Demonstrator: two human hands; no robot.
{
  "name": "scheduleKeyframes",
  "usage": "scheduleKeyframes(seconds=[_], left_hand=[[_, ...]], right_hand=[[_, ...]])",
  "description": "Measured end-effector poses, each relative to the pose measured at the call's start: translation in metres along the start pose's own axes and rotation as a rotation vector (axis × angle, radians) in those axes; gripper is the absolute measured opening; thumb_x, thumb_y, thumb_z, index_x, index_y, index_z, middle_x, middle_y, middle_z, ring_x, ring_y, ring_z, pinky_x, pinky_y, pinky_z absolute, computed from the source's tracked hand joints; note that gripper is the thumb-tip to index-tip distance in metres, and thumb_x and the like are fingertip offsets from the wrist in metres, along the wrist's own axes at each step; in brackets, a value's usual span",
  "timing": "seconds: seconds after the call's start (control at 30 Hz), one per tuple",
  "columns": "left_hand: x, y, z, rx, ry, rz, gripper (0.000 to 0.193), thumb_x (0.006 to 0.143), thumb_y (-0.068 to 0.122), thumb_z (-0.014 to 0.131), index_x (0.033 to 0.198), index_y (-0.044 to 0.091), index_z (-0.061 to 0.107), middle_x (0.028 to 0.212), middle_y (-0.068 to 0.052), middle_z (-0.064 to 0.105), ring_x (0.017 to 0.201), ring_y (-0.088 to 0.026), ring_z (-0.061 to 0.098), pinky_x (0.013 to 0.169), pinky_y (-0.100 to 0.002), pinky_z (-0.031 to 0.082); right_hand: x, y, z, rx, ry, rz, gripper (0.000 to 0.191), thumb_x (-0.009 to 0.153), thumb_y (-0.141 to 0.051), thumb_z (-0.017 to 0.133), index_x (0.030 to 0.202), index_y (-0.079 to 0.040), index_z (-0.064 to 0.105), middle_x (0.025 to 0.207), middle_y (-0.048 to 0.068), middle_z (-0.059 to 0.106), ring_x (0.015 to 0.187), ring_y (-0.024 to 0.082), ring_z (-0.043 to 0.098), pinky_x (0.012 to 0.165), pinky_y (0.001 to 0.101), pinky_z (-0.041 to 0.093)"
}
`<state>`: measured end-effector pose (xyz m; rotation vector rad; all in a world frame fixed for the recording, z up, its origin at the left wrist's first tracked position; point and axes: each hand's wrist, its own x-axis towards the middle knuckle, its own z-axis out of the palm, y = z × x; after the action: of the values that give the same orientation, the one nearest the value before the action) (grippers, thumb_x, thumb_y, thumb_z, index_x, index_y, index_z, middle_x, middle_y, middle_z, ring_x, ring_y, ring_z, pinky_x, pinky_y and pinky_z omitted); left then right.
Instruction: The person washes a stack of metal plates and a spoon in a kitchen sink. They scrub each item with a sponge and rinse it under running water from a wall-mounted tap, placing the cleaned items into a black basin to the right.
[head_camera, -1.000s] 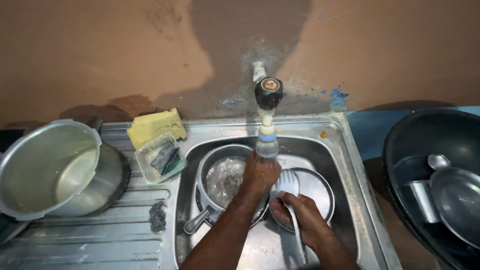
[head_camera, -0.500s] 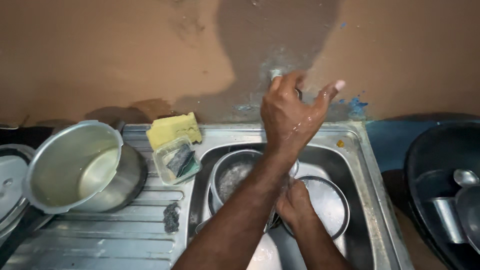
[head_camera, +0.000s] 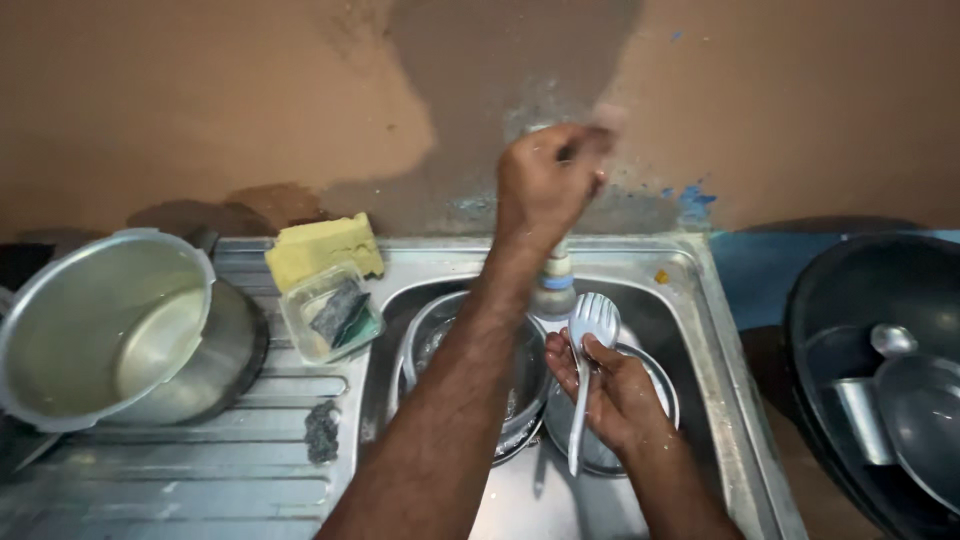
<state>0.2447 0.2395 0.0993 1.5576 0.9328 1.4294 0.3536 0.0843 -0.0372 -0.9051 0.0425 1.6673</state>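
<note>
A home kitchen: steel sink (head_camera: 720, 330), pots, yellow sponge (head_camera: 322, 245).

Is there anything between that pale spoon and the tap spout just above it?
Nothing visible is. The right hand holds the pale plastic slotted spoon upright in the steel sink, its head just below and right of the tap's white spout. The left hand covers the tap's top.
</note>
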Motion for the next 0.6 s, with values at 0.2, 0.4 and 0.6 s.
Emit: scheduleKeyframes(seconds=[0.2,0.4,0.6], left_hand=[[-0.121,-0.082,-0.029,-0.845,0.581,-0.826,0.047,0.101,0.030,0.053,0.138,0.002,0.056,0.135,-0.015,0.058,0.133,-0.025,0.060,0.107,-0.043,0.049],[-0.218,-0.116,0.054,-0.979,0.300,-1.141,0.042,0.096,0.007,0.051,0.135,-0.006,0.059,0.106,-0.018,0.069,0.082,-0.025,0.065,0.061,-0.034,0.054],[-0.207,-0.093,0.084,-0.673,0.071,-1.132,0.045,0.096,0.002,0.051,0.139,0.016,0.059,0.120,-0.015,0.071,0.086,-0.017,0.058,0.068,-0.028,0.047]], right_hand=[[-0.065,-0.050,0.021,-0.372,0.073,0.050,0.040,0.098,-0.011,0.046,0.123,0.019,0.055,0.115,0.031,0.070,0.109,0.037,0.072,0.098,0.0431,0.058],[-0.106,-0.070,0.048,-1.000,0.172,-0.042,0.036,0.098,-0.009,0.050,0.121,0.016,0.060,0.115,0.027,0.073,0.105,0.032,0.076,0.089,0.0406,0.064],[-0.127,-0.076,0.054,-1.338,0.313,-0.223,0.030,0.097,-0.014,0.056,0.112,0.009,0.069,0.103,0.019,0.077,0.096,0.024,0.078,0.078,0.0373,0.062]])
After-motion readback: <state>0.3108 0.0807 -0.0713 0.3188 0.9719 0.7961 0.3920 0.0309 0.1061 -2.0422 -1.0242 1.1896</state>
